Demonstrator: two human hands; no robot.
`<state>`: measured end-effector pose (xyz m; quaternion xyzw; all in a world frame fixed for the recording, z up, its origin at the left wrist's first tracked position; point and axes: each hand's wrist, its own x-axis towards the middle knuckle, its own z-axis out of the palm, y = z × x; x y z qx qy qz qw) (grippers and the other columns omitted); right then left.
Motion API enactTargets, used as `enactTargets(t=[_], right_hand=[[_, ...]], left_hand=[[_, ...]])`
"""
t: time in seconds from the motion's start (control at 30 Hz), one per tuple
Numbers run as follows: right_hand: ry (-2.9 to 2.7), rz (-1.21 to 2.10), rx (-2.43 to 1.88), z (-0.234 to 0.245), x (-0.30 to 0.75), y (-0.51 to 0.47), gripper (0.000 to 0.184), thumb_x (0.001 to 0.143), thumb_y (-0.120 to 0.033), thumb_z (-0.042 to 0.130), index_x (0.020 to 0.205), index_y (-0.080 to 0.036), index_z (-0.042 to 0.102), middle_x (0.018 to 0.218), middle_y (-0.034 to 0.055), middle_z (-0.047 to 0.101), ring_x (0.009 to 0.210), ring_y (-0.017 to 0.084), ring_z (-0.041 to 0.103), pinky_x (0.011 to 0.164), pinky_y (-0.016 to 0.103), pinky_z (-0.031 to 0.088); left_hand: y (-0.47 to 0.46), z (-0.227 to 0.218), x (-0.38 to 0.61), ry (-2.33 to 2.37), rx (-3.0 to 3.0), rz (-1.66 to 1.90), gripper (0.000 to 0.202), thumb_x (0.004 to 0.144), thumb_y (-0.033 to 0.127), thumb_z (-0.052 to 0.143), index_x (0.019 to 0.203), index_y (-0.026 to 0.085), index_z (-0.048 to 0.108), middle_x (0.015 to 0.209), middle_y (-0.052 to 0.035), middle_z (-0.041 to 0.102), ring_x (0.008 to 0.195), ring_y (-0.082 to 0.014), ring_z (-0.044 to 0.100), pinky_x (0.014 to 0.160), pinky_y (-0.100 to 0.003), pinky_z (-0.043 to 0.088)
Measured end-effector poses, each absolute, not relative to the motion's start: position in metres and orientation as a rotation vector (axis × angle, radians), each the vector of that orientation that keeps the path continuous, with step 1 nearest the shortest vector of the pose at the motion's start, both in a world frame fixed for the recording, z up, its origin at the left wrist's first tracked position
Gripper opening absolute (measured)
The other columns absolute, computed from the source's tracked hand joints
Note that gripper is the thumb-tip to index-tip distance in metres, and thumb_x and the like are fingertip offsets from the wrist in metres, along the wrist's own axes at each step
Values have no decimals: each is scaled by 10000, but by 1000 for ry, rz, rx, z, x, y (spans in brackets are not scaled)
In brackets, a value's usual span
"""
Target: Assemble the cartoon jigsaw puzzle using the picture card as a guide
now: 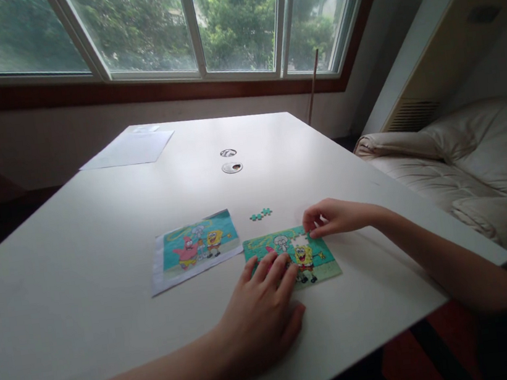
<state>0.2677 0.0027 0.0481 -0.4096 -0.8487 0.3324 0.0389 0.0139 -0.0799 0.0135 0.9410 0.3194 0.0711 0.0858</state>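
Observation:
A small cartoon jigsaw puzzle [318, 255] lies on the white table [102, 247], with a white gap near its top middle. My left hand [262, 310] lies flat with fingers stretched out over the puzzle's lower left part. My right hand [332, 217] rests at the puzzle's top right corner, fingers pinched together at the edge; what they hold is too small to make out. Two loose green pieces [261, 214] lie just beyond the puzzle. A printed reference picture [196, 247] of the same cartoon lies to the left.
A sheet of paper [129, 149] lies at the table's far left. Two round cable holes [230, 160] sit in the table's middle. A cushioned sofa [479, 166] stands close to the right edge. Windows run along the far wall.

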Motion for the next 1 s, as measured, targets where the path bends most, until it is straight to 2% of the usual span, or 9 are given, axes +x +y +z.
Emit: enactTargets(t=[0.17, 0.37, 0.7, 0.83, 1.0], right_hand=[[-2579, 973, -1329, 41, 269, 5, 163, 754, -297, 626, 826, -152, 609, 663, -17, 534, 596, 94, 457, 555, 211, 369], [-2484, 1076, -1417, 34, 274, 12, 276, 699, -359, 677, 841, -150, 563, 661, -30, 493, 598, 95, 440, 548, 216, 356], [-2389, 1191, -1597, 34, 267, 22, 415, 590, -315, 759, 881, -151, 512, 658, -52, 430, 579, 88, 408, 511, 211, 329], [-2434, 1213, -1540, 35, 271, 25, 426, 621, -349, 743, 925, -148, 523, 652, -53, 426, 575, 86, 409, 521, 210, 342], [-2472, 1132, -1396, 37, 272, 35, 360, 755, -337, 630, 1042, -147, 525, 791, 8, 524, 671, 103, 488, 618, 228, 411]], left_hand=[[-81, 10, 14, 953, 2818, 231, 468, 900, 427, 377, 1308, 200, 402, 1362, -93, 425, 1245, -310, 351, 1003, -511, 270], [-80, 4, 14, 961, 2843, 267, 466, 896, 416, 386, 1313, 208, 391, 1361, -88, 424, 1245, -306, 348, 1007, -499, 263], [-79, 5, 15, 966, 2842, 275, 462, 895, 416, 380, 1304, 205, 402, 1356, -92, 427, 1235, -310, 356, 992, -503, 278], [-79, 5, 14, 965, 2852, 291, 462, 890, 416, 387, 1303, 208, 406, 1349, -89, 434, 1232, -304, 360, 995, -499, 278], [-79, 4, 15, 959, 2856, 291, 465, 890, 419, 386, 1304, 208, 405, 1351, -88, 433, 1235, -304, 357, 996, -497, 280]])
